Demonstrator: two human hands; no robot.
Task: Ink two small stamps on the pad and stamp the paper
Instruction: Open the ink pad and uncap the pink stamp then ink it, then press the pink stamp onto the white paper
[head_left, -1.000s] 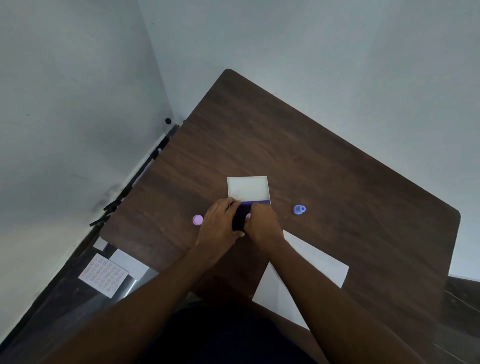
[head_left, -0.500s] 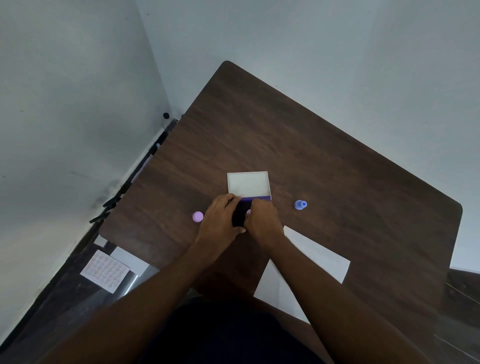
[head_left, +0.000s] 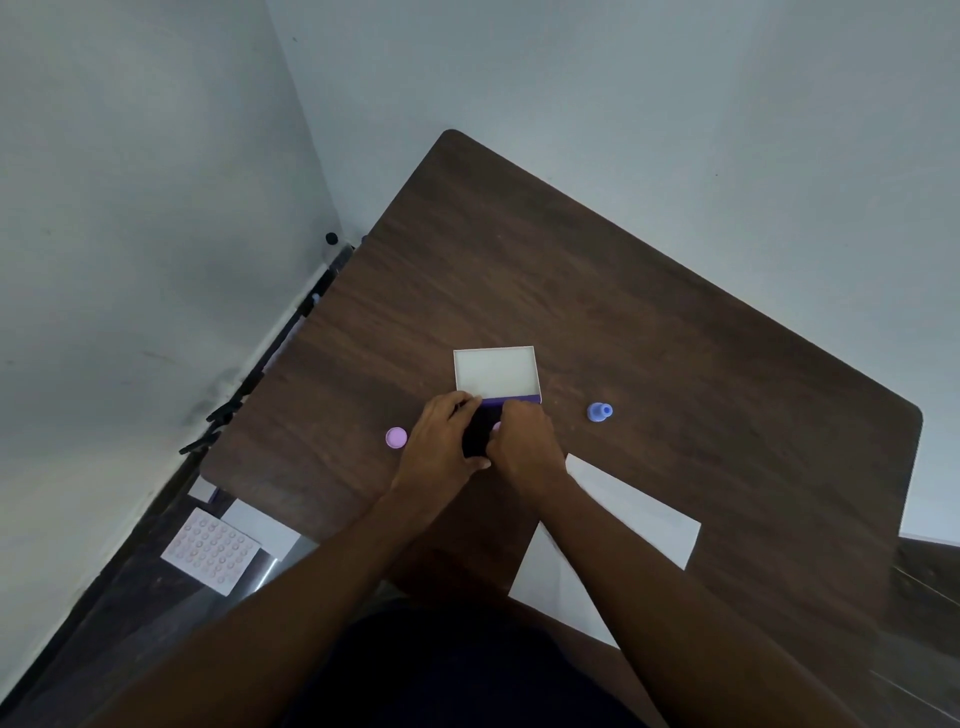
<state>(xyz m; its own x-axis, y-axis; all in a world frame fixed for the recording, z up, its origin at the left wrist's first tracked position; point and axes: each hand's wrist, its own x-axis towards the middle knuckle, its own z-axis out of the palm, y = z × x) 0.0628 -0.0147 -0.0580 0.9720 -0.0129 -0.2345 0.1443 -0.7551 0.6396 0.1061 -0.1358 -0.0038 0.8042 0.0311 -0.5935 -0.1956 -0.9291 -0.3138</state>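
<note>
An ink pad case lies open on the brown table (head_left: 649, 322), its white lid (head_left: 495, 371) flipped back and the dark pad (head_left: 475, 434) partly hidden between my hands. My left hand (head_left: 441, 447) rests on the pad's left edge. My right hand (head_left: 527, 444) is closed on a small pink stamp (head_left: 497, 427) that touches the pad. A blue stamp (head_left: 599, 412) lies on the table to the right of the case. A pink round cap (head_left: 397, 437) lies to the left. White paper (head_left: 613, 525) sits under my right forearm.
The table stands in a corner between two pale walls. On the floor at lower left lie a white sheet with rows of pink dots (head_left: 210, 551) and other white sheets (head_left: 262, 527). A dark rail (head_left: 270, 348) runs along the left wall.
Both hands have stayed on the ink pad with hardly any movement. The view has shifted slightly.
</note>
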